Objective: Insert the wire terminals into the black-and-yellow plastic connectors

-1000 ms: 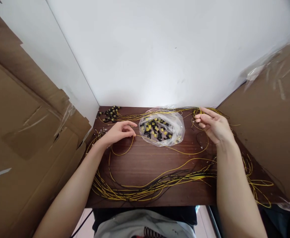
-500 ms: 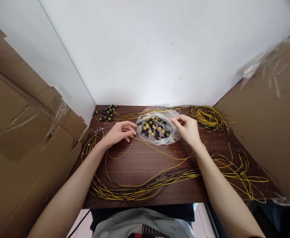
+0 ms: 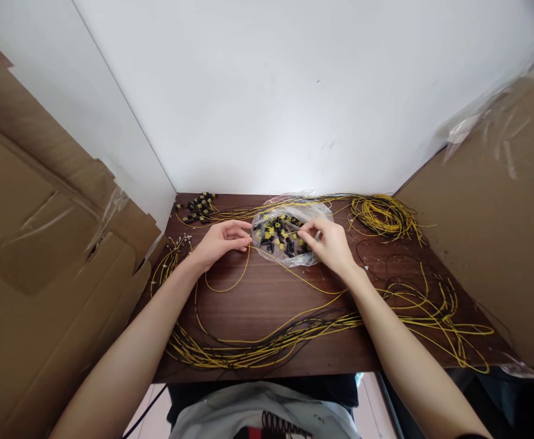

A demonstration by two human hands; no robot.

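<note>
A clear plastic bag (image 3: 310, 259) lies opened out on the brown table, with several small black and yellow connectors (image 3: 289, 247) in it. Left of the bag, my left hand (image 3: 224, 242) pinches a thin yellow wire (image 3: 244, 272) between thumb and fingertips; the wire loops down below the hand. My right hand (image 3: 331, 244) is over the bag's right part, thumb and forefinger pressed together. A short yellow wire end (image 3: 291, 233) sticks out leftward from that pinch, above the connectors. The fingers partly hide what they grip.
A long bundle of yellow and black wires (image 3: 249, 356) runs along the table's front edge. Coiled wires (image 3: 381, 216) lie at back right, and wires with fitted connectors (image 3: 198, 207) at back left. Cardboard (image 3: 491, 231) stands on both sides; a white wall (image 3: 285, 110) closes the back.
My right hand has moved left from the bag's right edge to over the connectors, with a yellow wire end now showing at its fingertips. My left hand has closed onto the wire, barely shifting.
</note>
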